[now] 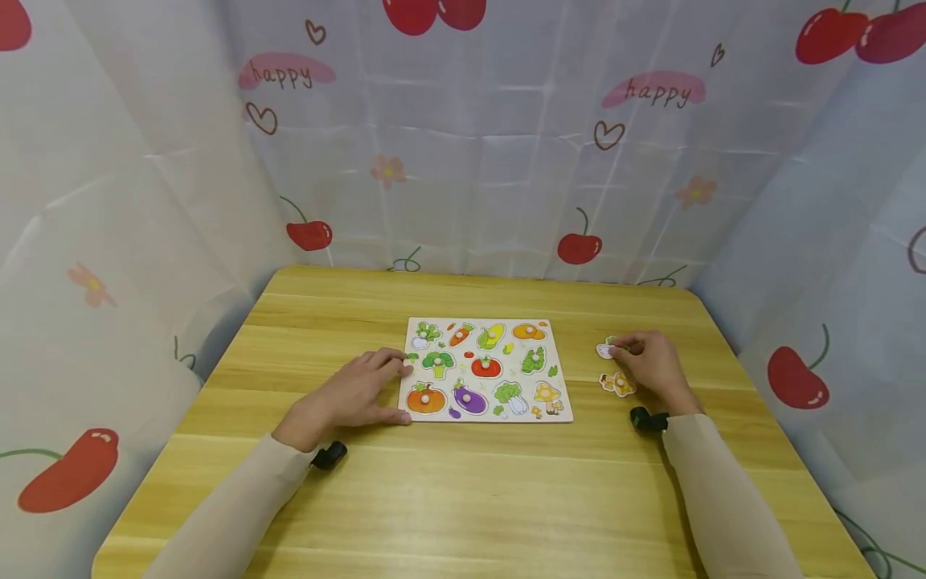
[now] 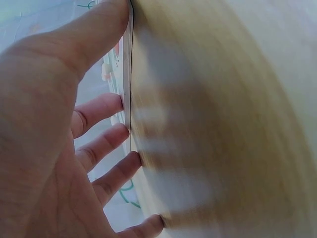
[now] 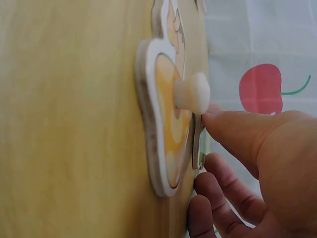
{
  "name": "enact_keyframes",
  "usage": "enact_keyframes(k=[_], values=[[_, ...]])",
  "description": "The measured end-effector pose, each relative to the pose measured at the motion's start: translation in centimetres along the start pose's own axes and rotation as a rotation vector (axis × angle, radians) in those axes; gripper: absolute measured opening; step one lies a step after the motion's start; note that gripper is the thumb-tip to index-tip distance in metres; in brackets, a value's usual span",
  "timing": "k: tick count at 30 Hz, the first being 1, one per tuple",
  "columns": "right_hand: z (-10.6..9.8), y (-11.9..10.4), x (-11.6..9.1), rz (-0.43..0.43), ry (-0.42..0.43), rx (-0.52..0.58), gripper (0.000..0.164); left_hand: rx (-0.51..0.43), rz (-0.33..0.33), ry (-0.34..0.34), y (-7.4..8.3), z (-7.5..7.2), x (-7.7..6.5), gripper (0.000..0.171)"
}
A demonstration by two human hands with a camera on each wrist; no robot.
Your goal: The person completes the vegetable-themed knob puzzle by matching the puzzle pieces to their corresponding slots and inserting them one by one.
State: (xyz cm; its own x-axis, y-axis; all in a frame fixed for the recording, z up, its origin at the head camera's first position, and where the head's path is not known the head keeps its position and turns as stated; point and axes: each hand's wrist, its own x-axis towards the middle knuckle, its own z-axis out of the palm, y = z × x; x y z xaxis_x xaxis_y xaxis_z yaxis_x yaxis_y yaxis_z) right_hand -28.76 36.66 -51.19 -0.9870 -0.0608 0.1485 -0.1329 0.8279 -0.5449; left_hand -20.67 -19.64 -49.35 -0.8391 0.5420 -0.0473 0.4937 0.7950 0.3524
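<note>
A wooden vegetable puzzle board [image 1: 518,412] lies flat on the table. My left hand [image 1: 359,392] rests at its left edge, fingers spread. In the left wrist view the thumb and some fingertips touch the board's edge [image 2: 127,59]; other fingertips rest on the table. Right of the board, my right hand [image 1: 654,370] pinches a white-and-green vegetable piece [image 1: 604,351], partly hidden by the fingers. The right wrist view shows the thumb beside this piece's edge [image 3: 196,146]. Nearer the body lies a yellow mushroom piece [image 1: 618,384] with a pale knob [image 3: 195,94].
Knobbed pieces sit in the board, among them a tomato [image 1: 486,367], an eggplant [image 1: 470,398] and a pumpkin [image 1: 425,399]. The wooden table [image 1: 477,498] is enclosed at the back and sides by cherry-print curtains [image 1: 463,201].
</note>
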Motion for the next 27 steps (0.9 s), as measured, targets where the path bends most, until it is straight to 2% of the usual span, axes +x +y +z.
enact_keyframes(k=[27], values=[[0.6, -3.9, -1.1, -0.093, -0.034, 0.054, 0.023, 0.01, 0.005, 0.016, -0.1, 0.2, 0.0, 0.089]])
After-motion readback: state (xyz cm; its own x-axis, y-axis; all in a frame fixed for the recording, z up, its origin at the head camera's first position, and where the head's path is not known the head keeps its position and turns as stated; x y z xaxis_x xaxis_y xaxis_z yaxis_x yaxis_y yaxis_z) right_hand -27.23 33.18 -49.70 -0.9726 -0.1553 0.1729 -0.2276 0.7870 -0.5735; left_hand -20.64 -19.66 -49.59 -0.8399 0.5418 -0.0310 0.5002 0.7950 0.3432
